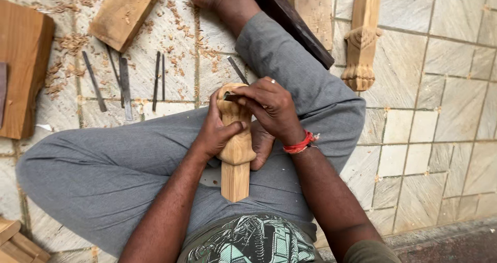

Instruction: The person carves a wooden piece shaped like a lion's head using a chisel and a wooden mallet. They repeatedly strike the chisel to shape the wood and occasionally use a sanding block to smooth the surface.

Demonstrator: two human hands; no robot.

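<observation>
Head view: you sat cross-legged on the tiled floor (440, 133), a wooden leg blank (235, 144) upright in your lap at picture centre. Your left hand (217, 131) wrapped its grip around the blank's shaft; your right hand (272, 107) pinched a small chisel (231, 97) against the rounded top. At 10 o'clock, loose chisels (124, 82) lay among wood shavings (67, 43). At 1 o'clock rested a finished carved leg (361, 40).
</observation>
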